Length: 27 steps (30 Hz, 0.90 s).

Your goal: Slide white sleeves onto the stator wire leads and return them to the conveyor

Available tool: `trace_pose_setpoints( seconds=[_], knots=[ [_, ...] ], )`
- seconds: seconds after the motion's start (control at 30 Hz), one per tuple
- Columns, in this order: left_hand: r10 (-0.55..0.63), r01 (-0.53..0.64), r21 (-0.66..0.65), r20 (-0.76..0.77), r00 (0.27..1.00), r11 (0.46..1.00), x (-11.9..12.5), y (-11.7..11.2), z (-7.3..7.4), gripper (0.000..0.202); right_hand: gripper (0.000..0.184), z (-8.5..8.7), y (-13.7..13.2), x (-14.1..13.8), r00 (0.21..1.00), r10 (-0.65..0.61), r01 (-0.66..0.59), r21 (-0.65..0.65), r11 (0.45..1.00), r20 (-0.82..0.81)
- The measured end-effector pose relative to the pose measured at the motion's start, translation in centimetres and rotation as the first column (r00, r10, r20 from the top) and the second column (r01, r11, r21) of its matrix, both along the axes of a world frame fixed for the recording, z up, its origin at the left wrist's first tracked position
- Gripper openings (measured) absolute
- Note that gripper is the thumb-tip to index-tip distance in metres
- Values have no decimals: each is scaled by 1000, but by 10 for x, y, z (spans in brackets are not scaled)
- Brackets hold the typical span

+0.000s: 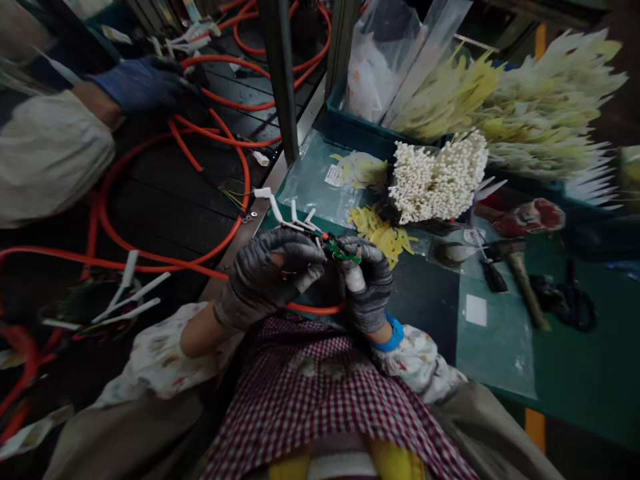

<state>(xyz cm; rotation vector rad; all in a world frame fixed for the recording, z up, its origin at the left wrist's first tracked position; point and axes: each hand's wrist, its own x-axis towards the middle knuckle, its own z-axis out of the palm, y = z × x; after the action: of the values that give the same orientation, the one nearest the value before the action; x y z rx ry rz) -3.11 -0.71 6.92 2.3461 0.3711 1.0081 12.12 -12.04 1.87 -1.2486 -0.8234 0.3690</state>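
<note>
Wires (335, 250) apparently being prepared: your right hand (371, 283) pinches them, left hand (267, 277) curled, hold unclear; next move wants steadiness.

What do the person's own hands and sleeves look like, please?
The left hand and right hand wear grey, dark-streaked gloves. The white sleeves carry a small multicoloured print. A blue band circles the right wrist, and a white covering shows on the right thumb.
</note>
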Motion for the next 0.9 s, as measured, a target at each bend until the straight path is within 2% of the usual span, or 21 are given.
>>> trace_pose_setpoints(
  seconds=[0.1,0.2,0.33,0.47,0.6,0.67,0.77,0.83,0.9],
  knots=[
    [3,-1,33,-51,999,999,5,19,11,17,12,-9,-1,-1,999,23,-25,65,998,26],
    [-96,96,3,-91,991,995,13,26,12,17,8,-14,-2,0,997,25,-31,87,996,67],
    [-182,169,-124,-102,978,978,16,25,15,21,13,-18,-3,0,991,113,-122,126,984,77],
    [-237,214,-164,-135,962,963,14,25,20,18,26,-24,-4,0,971,208,-228,190,955,117],
    [-201,174,-181,-145,969,968,13,23,15,11,20,-24,-4,0,955,270,-289,172,942,123],
    [-120,94,-143,-180,976,985,11,20,10,12,14,-22,-3,0,958,269,-281,130,951,101],
    [2,8,38,-247,969,999,9,15,6,21,16,-21,-3,0,966,243,-251,96,963,90],
    [42,11,178,-296,954,984,9,14,8,23,19,-22,-2,0,967,239,-246,72,967,86],
    [59,19,229,-330,942,973,10,15,15,23,21,-22,-2,-1,967,248,-251,58,966,57]
  ],
)
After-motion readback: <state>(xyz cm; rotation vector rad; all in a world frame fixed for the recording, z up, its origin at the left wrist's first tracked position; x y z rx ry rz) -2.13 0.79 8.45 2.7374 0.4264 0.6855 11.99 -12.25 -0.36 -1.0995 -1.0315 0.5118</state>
